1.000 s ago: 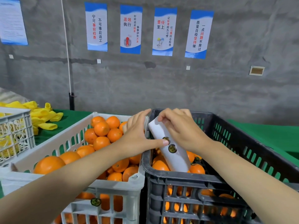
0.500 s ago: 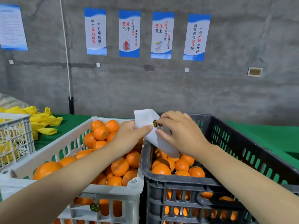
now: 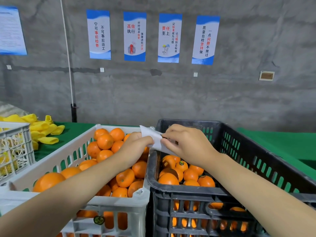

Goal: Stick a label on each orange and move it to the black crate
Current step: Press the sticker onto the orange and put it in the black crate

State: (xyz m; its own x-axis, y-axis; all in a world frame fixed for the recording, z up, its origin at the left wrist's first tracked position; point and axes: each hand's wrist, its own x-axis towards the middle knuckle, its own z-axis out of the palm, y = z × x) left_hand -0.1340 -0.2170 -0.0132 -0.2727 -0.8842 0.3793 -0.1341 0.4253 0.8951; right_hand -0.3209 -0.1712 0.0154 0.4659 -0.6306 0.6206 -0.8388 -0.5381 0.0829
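Note:
A white crate on the left is piled with unlabelled oranges. Beside it on the right stands the black crate, holding oranges, at least one with a round dark label. Over the gap between the crates my left hand pinches a white label sheet. My right hand pinches a small dark label at the sheet's edge with thumb and forefinger; the label is mostly hidden by the fingers.
A white wire basket stands at far left with yellow foam sleeves behind it on the green table. A loose label sticks to the white crate's front. A concrete wall with posters rises behind.
The label sheet has been lifted from a lowered, lengthwise hold to a raised one between both hands. My right fingers have closed on a label at its edge.

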